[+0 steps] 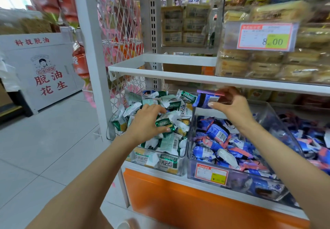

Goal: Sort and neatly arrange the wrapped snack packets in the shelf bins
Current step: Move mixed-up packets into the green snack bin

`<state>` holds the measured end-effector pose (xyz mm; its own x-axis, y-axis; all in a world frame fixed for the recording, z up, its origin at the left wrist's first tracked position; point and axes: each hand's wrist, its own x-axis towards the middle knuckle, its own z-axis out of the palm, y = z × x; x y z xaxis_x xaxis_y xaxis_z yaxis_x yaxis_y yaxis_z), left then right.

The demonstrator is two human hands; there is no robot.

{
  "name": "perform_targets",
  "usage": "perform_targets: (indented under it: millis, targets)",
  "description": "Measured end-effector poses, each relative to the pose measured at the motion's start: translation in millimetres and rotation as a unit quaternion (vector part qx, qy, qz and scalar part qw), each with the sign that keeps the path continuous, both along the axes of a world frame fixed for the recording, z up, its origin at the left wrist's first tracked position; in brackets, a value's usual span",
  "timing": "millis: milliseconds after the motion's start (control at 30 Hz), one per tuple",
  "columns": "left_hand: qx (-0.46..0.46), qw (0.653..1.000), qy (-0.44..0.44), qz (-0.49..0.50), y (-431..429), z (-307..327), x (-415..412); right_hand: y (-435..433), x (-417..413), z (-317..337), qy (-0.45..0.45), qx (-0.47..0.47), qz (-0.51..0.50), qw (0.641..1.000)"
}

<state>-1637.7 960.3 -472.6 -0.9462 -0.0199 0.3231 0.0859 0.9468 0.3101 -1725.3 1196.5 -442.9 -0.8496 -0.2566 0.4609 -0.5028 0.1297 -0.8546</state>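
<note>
The fingers of the right hand (232, 108) are clamped on a blue packet (207, 100), its long axis left-to-right above the divider (190, 130), with the blue bin (239, 180) just below and rightward, while the left hand (145, 122) grips a green packet (164, 123) in the green bin (160, 153).

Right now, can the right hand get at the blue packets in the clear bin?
Probably yes: the right hand hangs over the open-topped clear bin, nothing between it and the blue packets, but it holds a purple-blue packet.
</note>
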Motion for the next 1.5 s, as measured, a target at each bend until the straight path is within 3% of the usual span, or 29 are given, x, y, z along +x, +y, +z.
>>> perform_targets:
  millis: [67, 233, 400, 633, 767, 967, 1100, 1167, 1233, 1333, 1500]
  targets:
    - [-0.09, 0.995, -0.035, -0.002, 0.9, -7.1, -2.2, 8.4, -6.1, -7.0, 0.024, 0.062, -0.047, 0.997]
    - [-0.153, 0.987, -0.048, -0.001, 4.4, -14.2, -6.5, 19.5, -14.1, -31.3, 0.096, 0.268, -0.13, 0.95]
    - [-0.18, 0.983, -0.029, 0.013, 9.8, -20.2, -8.5, 19.5, -17.0, -36.6, 0.066, 0.407, 0.007, 0.911]
    - [-0.049, 0.999, -0.005, -0.016, 4.2, -12.6, 2.0, 19.3, -15.1, -35.7, 0.121, 0.466, 0.012, 0.876]
    - [0.048, 0.996, -0.027, -0.074, -8.4, -4.7, 17.3, 19.4, -16.3, -33.4, 0.084, 0.48, 0.064, 0.871]
    - [0.046, 0.989, -0.034, -0.135, -4.2, -12.4, 25.8, 10.0, -7.1, -23.6, 0.066, 0.363, 0.067, 0.927]
    - [0.043, 0.988, -0.019, -0.144, 5.3, -20.1, 22.4, -3.3, 2.3, -18.2, 0.092, 0.315, 0.061, 0.943]
    - [0.036, 0.985, -0.054, -0.157, 6.1, -20.5, 20.5, -10.3, 7.3, -16.9, 0.103, 0.3, 0.073, 0.945]
    - [0.044, 0.98, -0.097, -0.17, 3.8, -19.6, 18.7, -16.6, 10.5, -18.1, 0.112, 0.302, 0.09, 0.942]
    - [0.013, 0.982, -0.088, -0.168, -0.8, -20.5, 18.0, -26.1, 15.7, -23.7, 0.154, 0.336, 0.118, 0.922]
    - [-0.047, 0.997, -0.032, -0.042, -12.5, -21.6, 21.6, -43.4, 27.2, -33.5, 0.206, 0.445, 0.115, 0.864]
